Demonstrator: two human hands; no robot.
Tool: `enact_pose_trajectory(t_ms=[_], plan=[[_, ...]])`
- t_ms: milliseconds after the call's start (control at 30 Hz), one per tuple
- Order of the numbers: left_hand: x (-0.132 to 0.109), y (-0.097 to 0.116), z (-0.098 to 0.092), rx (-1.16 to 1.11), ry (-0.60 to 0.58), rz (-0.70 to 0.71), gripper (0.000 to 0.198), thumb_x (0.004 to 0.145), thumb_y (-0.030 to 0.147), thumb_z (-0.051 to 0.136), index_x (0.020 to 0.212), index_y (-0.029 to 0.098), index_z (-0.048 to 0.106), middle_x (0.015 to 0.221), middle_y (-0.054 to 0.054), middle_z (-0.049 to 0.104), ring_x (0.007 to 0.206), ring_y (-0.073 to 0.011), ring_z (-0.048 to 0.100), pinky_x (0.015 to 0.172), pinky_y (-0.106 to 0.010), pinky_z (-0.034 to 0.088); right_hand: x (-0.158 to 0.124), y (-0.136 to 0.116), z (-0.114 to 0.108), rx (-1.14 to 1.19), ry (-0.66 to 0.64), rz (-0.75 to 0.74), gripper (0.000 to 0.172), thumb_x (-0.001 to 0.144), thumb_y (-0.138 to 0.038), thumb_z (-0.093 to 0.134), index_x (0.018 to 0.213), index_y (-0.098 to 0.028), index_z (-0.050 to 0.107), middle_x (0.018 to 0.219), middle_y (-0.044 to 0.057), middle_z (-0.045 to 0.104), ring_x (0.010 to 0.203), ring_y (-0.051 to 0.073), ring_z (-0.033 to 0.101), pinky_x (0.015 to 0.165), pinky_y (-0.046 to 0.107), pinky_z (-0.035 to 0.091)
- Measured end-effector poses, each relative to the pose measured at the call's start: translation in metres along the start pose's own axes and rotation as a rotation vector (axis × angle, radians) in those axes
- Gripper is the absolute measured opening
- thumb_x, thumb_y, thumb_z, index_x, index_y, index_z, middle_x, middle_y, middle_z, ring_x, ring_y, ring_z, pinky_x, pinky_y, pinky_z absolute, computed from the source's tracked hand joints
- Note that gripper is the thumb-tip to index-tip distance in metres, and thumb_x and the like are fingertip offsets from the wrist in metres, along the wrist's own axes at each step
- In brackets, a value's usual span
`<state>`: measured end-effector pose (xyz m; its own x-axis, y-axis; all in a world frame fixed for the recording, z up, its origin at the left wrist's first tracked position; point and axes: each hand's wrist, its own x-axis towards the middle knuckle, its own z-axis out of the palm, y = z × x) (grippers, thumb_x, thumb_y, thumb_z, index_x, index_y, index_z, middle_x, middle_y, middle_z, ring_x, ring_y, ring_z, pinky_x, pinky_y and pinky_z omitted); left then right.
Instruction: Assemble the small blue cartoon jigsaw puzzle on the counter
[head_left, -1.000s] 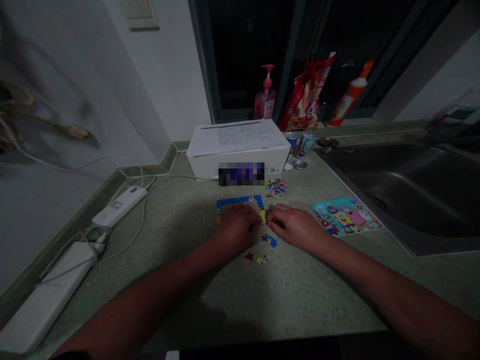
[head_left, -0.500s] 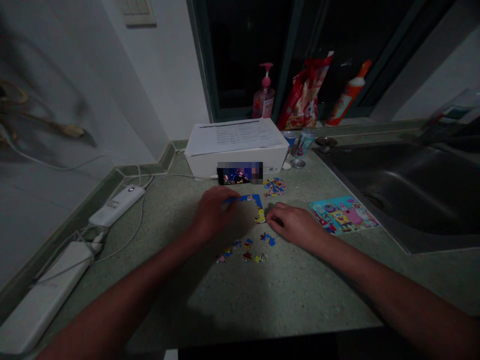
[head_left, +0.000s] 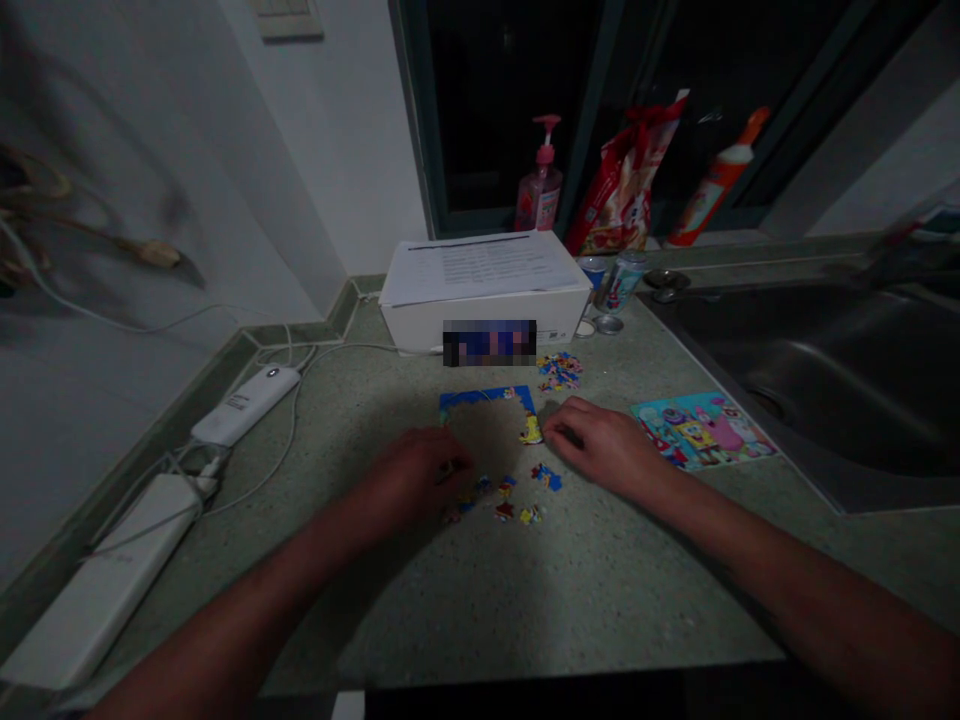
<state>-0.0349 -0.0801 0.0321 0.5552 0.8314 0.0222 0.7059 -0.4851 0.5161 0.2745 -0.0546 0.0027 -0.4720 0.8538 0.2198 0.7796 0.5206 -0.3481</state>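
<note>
On the green countertop lies a partly joined puzzle frame, blue along its top with a yellow part at its lower right. My left hand is over the counter below the frame's left side, blurred, its fingers bent; whether they hold anything is not clear. Curled beside the frame's yellow part, my right hand has its fingertips closed near the edge, and what they hold, if anything, is hidden. Loose puzzle pieces lie below the frame, and a pile of pieces sits above its right corner.
A colourful picture card lies right of my right hand, by the sink. Behind the puzzle stands a white box with a phone against it. Cans are beside the box. Power strips and cables lie left.
My left hand has moved down from the frame's top left toward the loose pieces, uncovering the blue left corner. My right hand stays beside the frame. The view has shifted slightly.
</note>
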Motion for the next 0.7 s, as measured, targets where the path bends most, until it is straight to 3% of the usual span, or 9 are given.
enact_pose_trajectory(t_ms=[167, 300, 700], plan=[[-0.005, 0.014, 0.014, 0.035, -0.049, 0.012, 0.015, 0.101, 0.033, 0.065, 0.098, 0.023, 0.076, 0.099, -0.009, 0.075, 0.092, -0.0279, 0.068, 0.087, -0.045, 0.054, 0.001, 0.004, 0.0, -0.059, 0.025, 0.028, 0.022, 0.105, -0.028, 0.053, 0.099, -0.022, 0.074, 0.1, 0.007, 0.075, 0.085, 0.022, 0.073, 0.072, 0.034, 0.049], [-0.005, 0.014, 0.022, 0.053, -0.078, 0.007, 0.012, 0.099, 0.029, 0.068, 0.105, 0.022, 0.076, 0.105, -0.009, 0.073, 0.098, -0.0294, 0.068, 0.091, -0.048, 0.054, 0.0, 0.006, 0.001, -0.068, 0.028, 0.032, 0.022, 0.104, -0.027, 0.052, 0.099, -0.023, 0.073, 0.1, 0.007, 0.075, 0.083, 0.021, 0.072, 0.073, 0.034, 0.049], [-0.003, 0.01, 0.023, 0.052, -0.088, -0.009, 0.014, 0.101, 0.027, 0.062, 0.105, 0.025, 0.076, 0.105, -0.008, 0.075, 0.098, -0.0273, 0.068, 0.09, -0.046, 0.055, 0.001, 0.004, 0.001, -0.045, 0.006, 0.025, 0.024, 0.104, -0.029, 0.052, 0.099, -0.021, 0.074, 0.097, 0.007, 0.074, 0.081, 0.021, 0.071, 0.071, 0.034, 0.049]])
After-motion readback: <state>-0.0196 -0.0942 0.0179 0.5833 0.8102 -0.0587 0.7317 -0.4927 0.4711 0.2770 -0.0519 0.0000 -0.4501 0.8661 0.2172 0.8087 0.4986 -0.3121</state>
